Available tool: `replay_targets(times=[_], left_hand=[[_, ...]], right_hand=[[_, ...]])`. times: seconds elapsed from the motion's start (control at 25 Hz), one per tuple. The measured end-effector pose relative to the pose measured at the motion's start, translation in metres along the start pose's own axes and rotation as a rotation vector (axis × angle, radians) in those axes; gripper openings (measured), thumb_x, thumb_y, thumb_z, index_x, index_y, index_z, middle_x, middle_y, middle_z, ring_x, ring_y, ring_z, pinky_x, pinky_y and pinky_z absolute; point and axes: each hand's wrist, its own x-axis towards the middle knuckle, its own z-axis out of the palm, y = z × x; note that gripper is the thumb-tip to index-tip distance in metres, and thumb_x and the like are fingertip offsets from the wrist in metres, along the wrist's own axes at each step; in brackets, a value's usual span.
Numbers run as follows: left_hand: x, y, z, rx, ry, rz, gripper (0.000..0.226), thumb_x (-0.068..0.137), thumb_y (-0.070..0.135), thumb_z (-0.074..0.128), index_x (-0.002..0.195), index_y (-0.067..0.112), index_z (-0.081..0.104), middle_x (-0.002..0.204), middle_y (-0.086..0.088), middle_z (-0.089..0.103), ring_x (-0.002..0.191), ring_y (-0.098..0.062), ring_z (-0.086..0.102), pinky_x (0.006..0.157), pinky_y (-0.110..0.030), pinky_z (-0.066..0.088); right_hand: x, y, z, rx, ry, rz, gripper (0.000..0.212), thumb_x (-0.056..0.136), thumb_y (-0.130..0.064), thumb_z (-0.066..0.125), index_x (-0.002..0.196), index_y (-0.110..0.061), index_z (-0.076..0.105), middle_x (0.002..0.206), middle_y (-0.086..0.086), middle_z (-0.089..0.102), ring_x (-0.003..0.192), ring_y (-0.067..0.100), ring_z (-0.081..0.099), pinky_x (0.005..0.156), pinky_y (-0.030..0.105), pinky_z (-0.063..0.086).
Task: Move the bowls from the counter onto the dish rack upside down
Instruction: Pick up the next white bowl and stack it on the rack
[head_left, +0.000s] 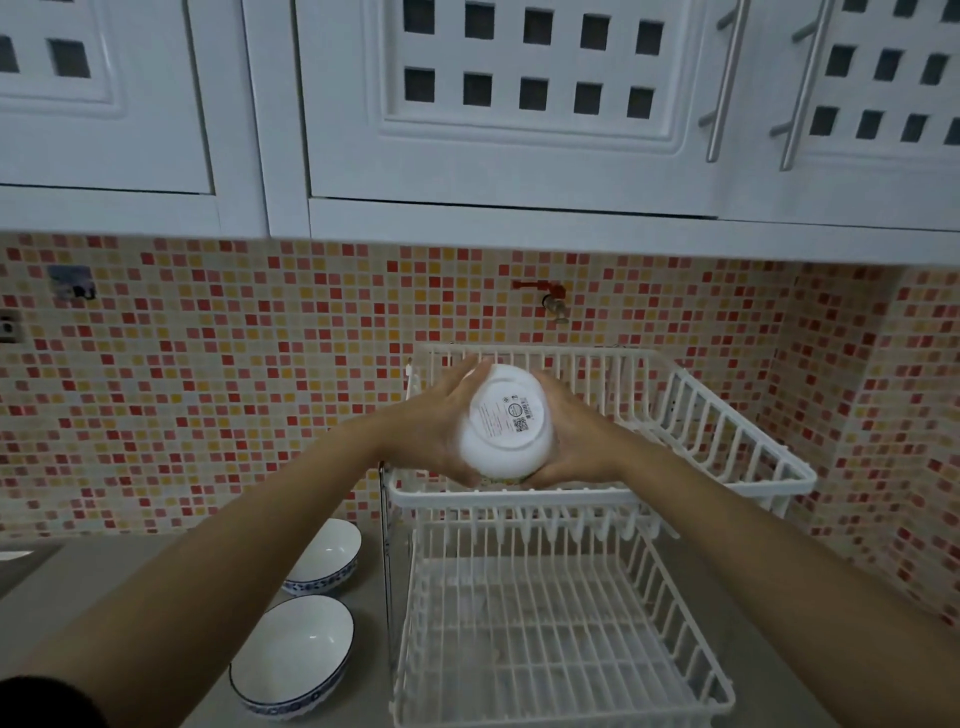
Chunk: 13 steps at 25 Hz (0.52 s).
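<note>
Two bowls: near bowl (292, 657) and second bowl (324, 556) sit upright on counter (130, 561), unmoved. Lower rack tier (545, 634) empty. Left hand (436, 426) and right hand (574, 441) clasp inverted white bowl (506, 421) over upper tier (727, 431), not yet set down.

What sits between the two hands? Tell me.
Head view: the upturned white ceramic bowl, foot ring facing the camera, clasped between left hand and right hand.

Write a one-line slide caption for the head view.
Both hands, left hand and right hand, hold an inverted white bowl over the dish rack's upper tier; two bowls wait on the counter.
</note>
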Motion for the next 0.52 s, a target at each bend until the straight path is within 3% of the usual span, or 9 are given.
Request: replay_targets(times=[0.2,0.36,0.52], left_hand=[[0.0046,0.0004,-0.0023,-0.039,0.027,-0.027,0.130,0.067,0.053,0.076,0.147,0.020,-0.022,0.156,0.007,-0.028,0.147,-0.014,-0.009,0.118,-0.035,0.010],[0.0059,-0.0024,0.0001,-0.036,0.026,-0.036,0.129,0.067,0.053,0.076,0.148,0.020,-0.019,0.157,0.008,-0.025,0.147,-0.013,-0.008,0.117,-0.034,0.010],[0.0040,-0.0027,-0.0002,-0.038,0.036,-0.043,0.127,0.065,0.053,0.077,0.150,0.021,-0.013,0.158,0.007,-0.021,0.148,-0.016,-0.006,0.118,-0.038,0.011]], right_hand=[[0.0016,-0.0004,-0.0011,-0.021,-0.017,0.041,0.137,0.051,-0.056,0.084,0.149,-0.025,-0.007,0.157,-0.003,0.005,0.144,0.016,0.011,0.117,0.040,0.022],[-0.0012,-0.0007,-0.0016,-0.001,-0.031,0.040,0.138,0.060,-0.046,0.085,0.148,-0.022,-0.018,0.159,-0.007,-0.014,0.145,0.010,-0.003,0.109,0.024,0.010],[-0.0021,-0.0014,0.0000,-0.048,-0.049,0.030,0.139,0.060,-0.048,0.084,0.148,-0.019,-0.020,0.158,-0.008,-0.021,0.138,-0.001,-0.015,0.112,0.027,0.005]])
